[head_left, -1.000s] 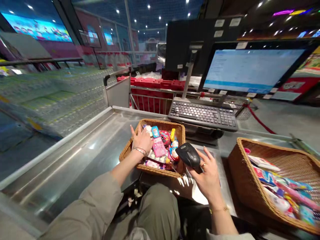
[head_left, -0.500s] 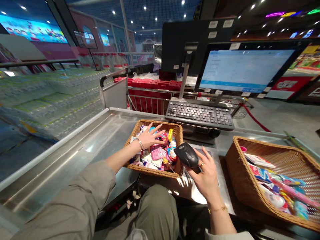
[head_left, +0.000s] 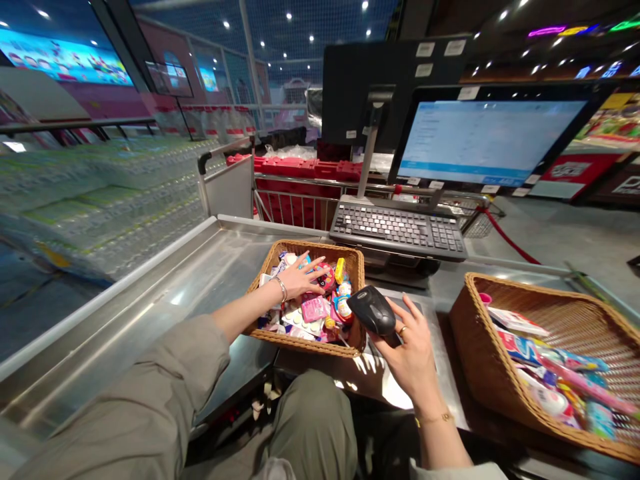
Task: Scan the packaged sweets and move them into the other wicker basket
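My left hand [head_left: 295, 279] lies over a wicker basket [head_left: 303, 345] of small packaged sweets, fingers spread. Its fingertips reach a red round pack [head_left: 327, 276]; whether they touch it I cannot tell. Close by in the basket are a pink packet [head_left: 314, 309], a yellow pack [head_left: 340, 269] and a lollipop [head_left: 329, 323]. My right hand [head_left: 414, 353] holds a black handheld barcode scanner [head_left: 374, 309] at the basket's right side, the scanner's head turned toward the sweets. Part of its grip is hidden by my fingers.
A second wicker basket [head_left: 493, 380] with colourful packaged goods stands on the right. Behind the sweets are a keyboard [head_left: 400, 228] and a lit monitor [head_left: 493, 140]. The metal counter [head_left: 200, 280] has a raised edge on the left. A shopping cart [head_left: 295, 200] stands beyond.
My left hand has shifted slightly within the basket, and its fingers are a little more bent toward the red round pack. The right hand and scanner stay nearly in place.
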`<state>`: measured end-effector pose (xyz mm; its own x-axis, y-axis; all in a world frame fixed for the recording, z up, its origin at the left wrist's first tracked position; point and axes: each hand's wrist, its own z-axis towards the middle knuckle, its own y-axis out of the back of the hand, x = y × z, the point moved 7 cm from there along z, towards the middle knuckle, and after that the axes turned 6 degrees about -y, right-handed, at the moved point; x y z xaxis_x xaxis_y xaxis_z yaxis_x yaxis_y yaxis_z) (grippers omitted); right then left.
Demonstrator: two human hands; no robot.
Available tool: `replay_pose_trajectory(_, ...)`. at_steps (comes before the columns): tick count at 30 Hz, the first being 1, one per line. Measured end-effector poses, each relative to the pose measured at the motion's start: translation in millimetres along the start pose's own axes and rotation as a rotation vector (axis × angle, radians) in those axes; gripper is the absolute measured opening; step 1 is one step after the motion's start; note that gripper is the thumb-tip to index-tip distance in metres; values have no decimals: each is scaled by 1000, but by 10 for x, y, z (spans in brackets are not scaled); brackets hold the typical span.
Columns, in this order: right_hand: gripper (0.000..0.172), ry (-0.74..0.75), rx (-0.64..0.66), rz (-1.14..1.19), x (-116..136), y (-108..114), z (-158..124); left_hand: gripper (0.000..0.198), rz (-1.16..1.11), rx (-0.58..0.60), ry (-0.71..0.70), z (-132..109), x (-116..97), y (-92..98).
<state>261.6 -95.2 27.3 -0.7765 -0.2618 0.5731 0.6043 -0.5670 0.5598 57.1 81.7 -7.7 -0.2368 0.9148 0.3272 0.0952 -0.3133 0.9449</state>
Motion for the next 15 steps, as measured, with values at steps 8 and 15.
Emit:
replay_pose_trajectory(8, 17, 2, -10, -11, -9, 2, 5, 62, 3, -21, -11, -25, -71, 48)
replay_pose_trajectory(15, 17, -1, -69, -29, 1, 46, 1, 59, 63, -115, 186, -78, -39, 446)
